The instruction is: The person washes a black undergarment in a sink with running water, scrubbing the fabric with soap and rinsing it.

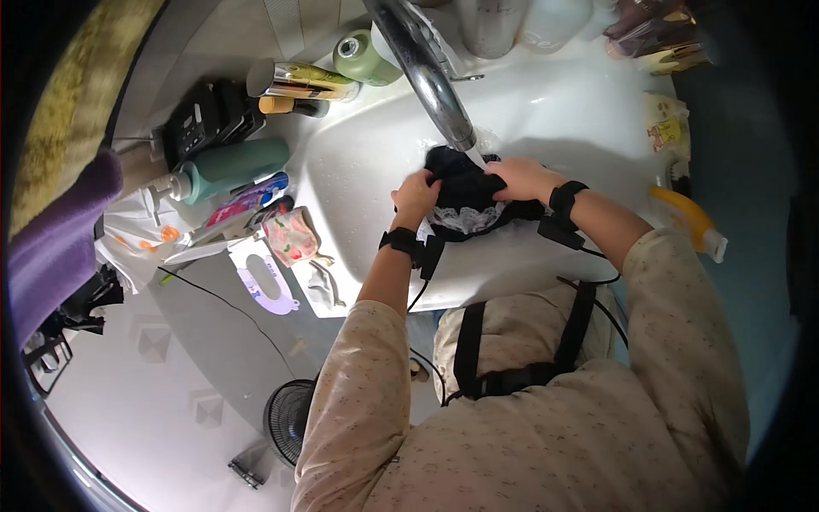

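Note:
Both of my hands grip a black cloth garment [464, 182] with pale lace trim, low inside a white washbasin [358, 173]. My left hand [416, 195] pinches its left side, fingers curled over the fabric. On the other side my right hand [521, 179] grasps the upper right of the bunched cloth. The chrome faucet [441, 96] reaches over the basin, and its spout ends just above the garment between my hands. Water appears to run from it onto the cloth. Part of the fabric is hidden behind my fingers and the spout.
Bottles crowd the left ledge, including a green pump bottle [237, 160] and a light green bottle [365, 57]. A patterned pouch [291, 237] lies at the near left corner. A yellow tube [684, 214] rests on the right rim. A black fan [291, 419] stands on the floor.

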